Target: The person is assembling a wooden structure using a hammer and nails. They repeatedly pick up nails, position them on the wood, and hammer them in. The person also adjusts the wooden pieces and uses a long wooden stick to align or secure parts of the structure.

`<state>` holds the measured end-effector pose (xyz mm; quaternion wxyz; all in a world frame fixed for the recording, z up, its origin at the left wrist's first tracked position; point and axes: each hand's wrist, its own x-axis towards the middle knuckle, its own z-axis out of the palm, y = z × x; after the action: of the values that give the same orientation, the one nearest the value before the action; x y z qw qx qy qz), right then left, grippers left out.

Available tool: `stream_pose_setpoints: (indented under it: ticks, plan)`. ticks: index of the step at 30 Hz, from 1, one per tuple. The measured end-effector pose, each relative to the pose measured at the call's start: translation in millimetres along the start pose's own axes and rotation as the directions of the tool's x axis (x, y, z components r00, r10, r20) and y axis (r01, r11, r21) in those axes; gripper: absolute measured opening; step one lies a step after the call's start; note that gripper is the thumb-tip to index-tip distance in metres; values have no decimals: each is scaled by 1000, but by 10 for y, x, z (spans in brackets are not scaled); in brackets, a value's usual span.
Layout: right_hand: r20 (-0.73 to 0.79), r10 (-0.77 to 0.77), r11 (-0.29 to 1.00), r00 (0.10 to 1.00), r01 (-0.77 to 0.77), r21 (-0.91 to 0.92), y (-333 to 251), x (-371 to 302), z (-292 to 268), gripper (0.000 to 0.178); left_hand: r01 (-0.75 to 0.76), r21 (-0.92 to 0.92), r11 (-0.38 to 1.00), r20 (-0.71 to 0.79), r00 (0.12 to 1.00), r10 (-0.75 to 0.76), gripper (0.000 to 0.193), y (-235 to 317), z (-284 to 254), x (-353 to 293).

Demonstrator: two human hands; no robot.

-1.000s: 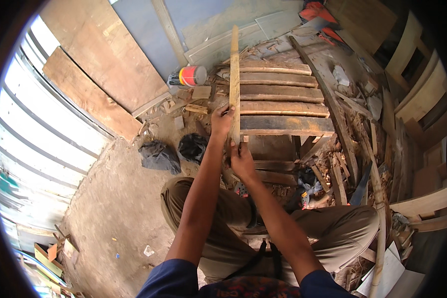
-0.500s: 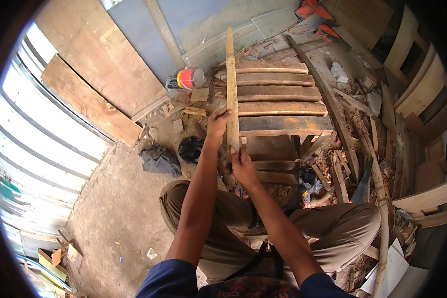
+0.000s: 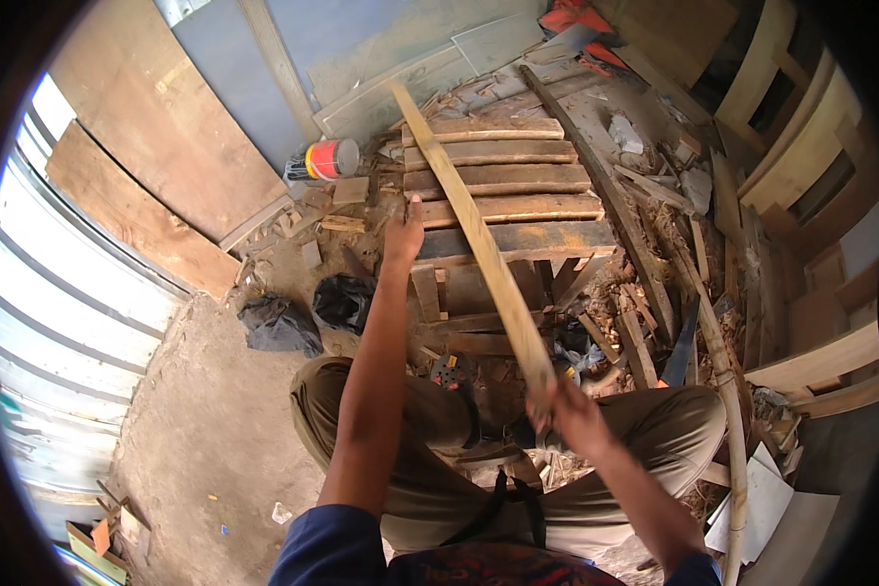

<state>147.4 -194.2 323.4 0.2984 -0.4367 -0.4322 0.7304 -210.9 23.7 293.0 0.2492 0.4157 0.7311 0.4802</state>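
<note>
A long, pale wooden strip slants across a low slatted bench of rough boards, its far end past the bench's far left corner. My right hand, slightly blurred, is closed around the strip's near end, above my lap. At the left ends of the slats is my left hand, off the strip, with its thumb pointing up. Its other fingers are mostly hidden, so whether it grips the bench edge does not show.
Black plastic bags and a red-and-yellow tin lie left of the bench. Wood scraps, a long dark beam and a saw blade are on the right. Plywood sheets lean on the left wall.
The strip has swung from nearly upright along the bench's left side to a slant across it. My right hand moved right and nearer with its end; my left hand has let go of it.
</note>
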Motion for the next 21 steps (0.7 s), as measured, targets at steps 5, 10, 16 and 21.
stream_pose_setpoints:
  ticks: [5,10,16,21]
  plan:
    - [153,152,962,976,-110,-251,331,-714,-130,49,-143,130,981,42,990,138,83,232,220,-36]
    - [22,-219,930,975,216,-296,391,321,357,45,-57,71,996,50,997,53,73,221,81,-169]
    - [53,-94,994,994,90,69,6,578,1106,23,91,-191,977,79,994,-77,69,279,-3,-194]
    - [119,-19,988,993,1,152,-28,109,1444,22,210,-91,973,95,975,-201,65,62,-269,178]
